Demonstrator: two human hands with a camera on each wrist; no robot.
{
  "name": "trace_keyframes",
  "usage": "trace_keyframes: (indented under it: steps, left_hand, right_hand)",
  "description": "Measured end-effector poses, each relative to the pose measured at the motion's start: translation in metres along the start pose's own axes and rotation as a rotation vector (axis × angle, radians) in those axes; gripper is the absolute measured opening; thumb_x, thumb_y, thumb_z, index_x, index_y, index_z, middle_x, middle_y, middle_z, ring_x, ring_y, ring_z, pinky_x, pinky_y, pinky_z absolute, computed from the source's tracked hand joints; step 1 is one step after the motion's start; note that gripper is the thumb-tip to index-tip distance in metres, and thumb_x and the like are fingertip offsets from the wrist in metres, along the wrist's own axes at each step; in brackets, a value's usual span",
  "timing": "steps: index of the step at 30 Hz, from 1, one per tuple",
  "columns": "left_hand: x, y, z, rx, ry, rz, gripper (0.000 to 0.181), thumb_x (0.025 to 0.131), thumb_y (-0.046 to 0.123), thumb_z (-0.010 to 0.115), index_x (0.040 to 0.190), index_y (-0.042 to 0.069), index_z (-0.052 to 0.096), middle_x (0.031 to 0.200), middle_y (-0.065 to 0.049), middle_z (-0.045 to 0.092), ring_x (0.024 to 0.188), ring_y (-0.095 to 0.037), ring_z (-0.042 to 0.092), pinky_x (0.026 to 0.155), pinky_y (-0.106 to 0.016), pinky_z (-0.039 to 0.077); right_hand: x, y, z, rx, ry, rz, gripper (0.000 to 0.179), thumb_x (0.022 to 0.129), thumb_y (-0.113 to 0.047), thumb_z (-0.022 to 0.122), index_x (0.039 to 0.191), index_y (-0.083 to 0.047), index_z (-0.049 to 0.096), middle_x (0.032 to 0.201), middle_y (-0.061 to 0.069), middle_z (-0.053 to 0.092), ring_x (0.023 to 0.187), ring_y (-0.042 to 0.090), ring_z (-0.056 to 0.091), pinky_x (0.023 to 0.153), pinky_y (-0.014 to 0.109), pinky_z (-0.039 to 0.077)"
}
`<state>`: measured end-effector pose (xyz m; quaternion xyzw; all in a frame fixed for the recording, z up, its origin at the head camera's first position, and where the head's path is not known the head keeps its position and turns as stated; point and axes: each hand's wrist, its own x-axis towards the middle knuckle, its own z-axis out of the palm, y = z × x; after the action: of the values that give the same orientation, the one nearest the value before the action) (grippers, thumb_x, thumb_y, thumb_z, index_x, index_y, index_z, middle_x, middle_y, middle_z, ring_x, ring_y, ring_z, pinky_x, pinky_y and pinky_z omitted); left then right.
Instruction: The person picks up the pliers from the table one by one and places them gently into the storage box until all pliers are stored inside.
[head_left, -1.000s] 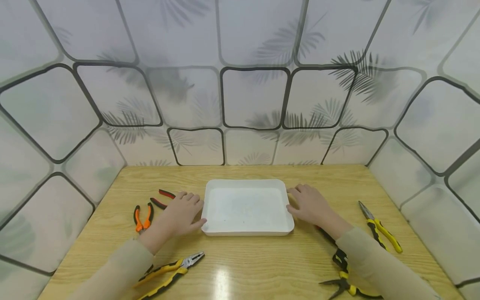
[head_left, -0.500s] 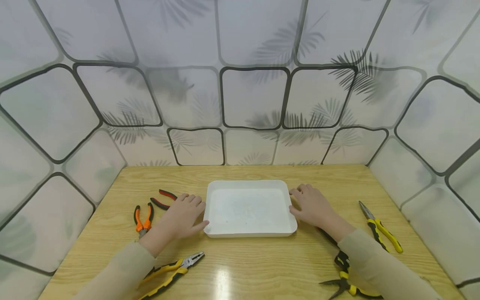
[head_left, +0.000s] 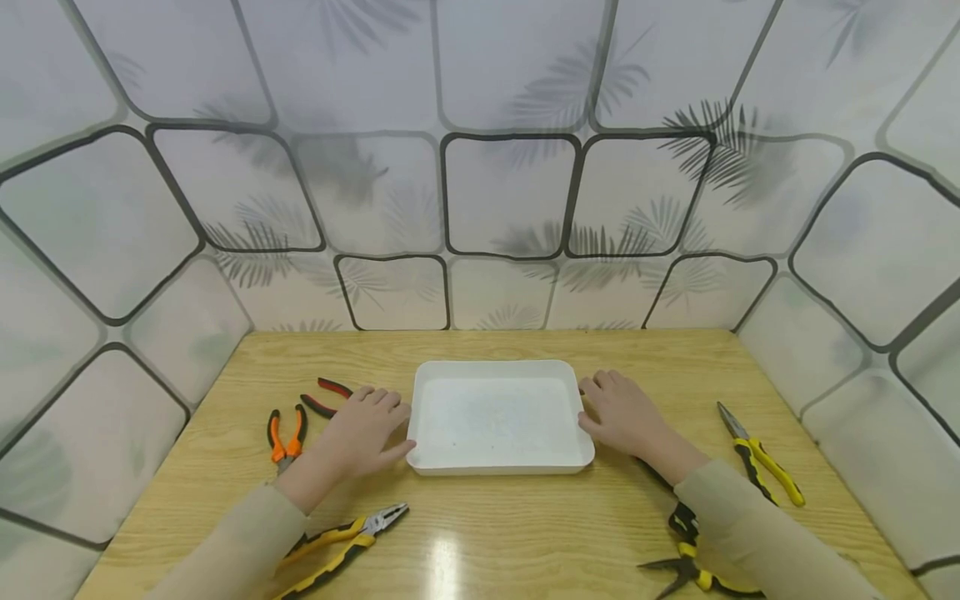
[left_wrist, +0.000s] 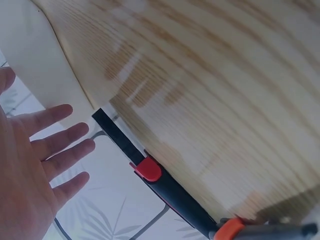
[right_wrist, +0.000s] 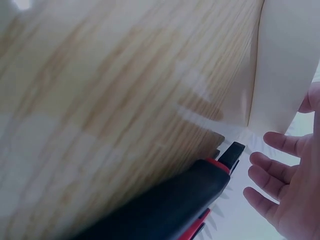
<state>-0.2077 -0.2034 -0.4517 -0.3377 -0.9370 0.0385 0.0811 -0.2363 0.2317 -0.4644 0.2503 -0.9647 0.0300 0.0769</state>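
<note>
A shallow white tray [head_left: 501, 469] sits mid-table with a hand at each short side. My left hand [head_left: 362, 435] has its thumb at the tray's front left corner, fingers extended over red-and-black handles [head_left: 318, 407]. In the left wrist view, that hand [left_wrist: 27, 170] spreads its fingers beside the tray wall [left_wrist: 30, 55]. At the opposite side, my right hand [head_left: 622, 414] keeps its thumb by the right rim. Its fingers show loosely bent in the right wrist view, the hand [right_wrist: 295, 190] holding nothing, near a black-and-red tool handle [right_wrist: 165, 200].
Orange-handled pliers [head_left: 280, 452] lie left of the left wrist. Yellow-and-black combination pliers [head_left: 363, 536] lie in front. Long-nose pliers [head_left: 744, 442] stand apart at far right; dark-jawed pliers [head_left: 684, 572] lie partly under the right sleeve [head_left: 757, 521]. Patterned walls [head_left: 502, 292] enclose the table.
Between one second and half a second ago, the tray shifted slightly right and toward the person, both hands moving with it. Since then, tray and hands have stayed almost still.
</note>
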Motion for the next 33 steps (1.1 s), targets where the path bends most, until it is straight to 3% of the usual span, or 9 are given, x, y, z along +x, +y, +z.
trace_keyframes:
  steps: [12,16,23,33]
  left_hand:
    - [-0.002,-0.008,-0.005,-0.010,-0.019,-0.006,0.046,0.102,0.046,0.063,0.129,0.009,0.067,0.127,-0.013,0.068,0.121,-0.034,0.065,0.111,-0.057,0.049]
    - [-0.002,-0.013,-0.006,-0.027,-0.010,-0.002,0.042,0.101,0.045,0.064,0.125,0.010,0.066,0.124,-0.011,0.067,0.119,-0.032,0.065,0.110,-0.056,0.049]
    - [-0.005,-0.022,-0.007,-0.085,0.002,-0.050,0.047,0.101,0.046,0.066,0.131,0.010,0.067,0.134,-0.013,0.065,0.129,-0.037,0.062,0.116,-0.060,0.044]
    - [-0.008,-0.035,-0.013,-0.055,0.018,-0.081,0.049,0.099,0.042,0.071,0.133,0.007,0.067,0.132,-0.016,0.066,0.128,-0.039,0.062,0.114,-0.059,0.045]
  right_hand:
    - [0.000,-0.004,-0.005,-0.006,-0.012,-0.024,0.035,0.097,-0.025,0.063,0.120,0.001,0.059,0.102,0.015,0.056,0.085,0.027,0.048,0.073,0.043,0.044]
    - [0.000,-0.005,-0.005,-0.005,-0.011,-0.018,0.034,0.097,-0.025,0.064,0.120,0.000,0.058,0.101,0.014,0.056,0.085,0.026,0.047,0.073,0.043,0.044]
    - [-0.001,-0.006,-0.005,-0.009,-0.023,-0.003,0.034,0.098,-0.025,0.063,0.120,0.000,0.057,0.099,0.013,0.054,0.084,0.026,0.046,0.072,0.042,0.042]
    - [-0.001,-0.006,-0.002,-0.021,-0.009,-0.006,0.032,0.097,-0.025,0.063,0.117,-0.001,0.057,0.099,0.014,0.054,0.083,0.026,0.045,0.071,0.041,0.042]
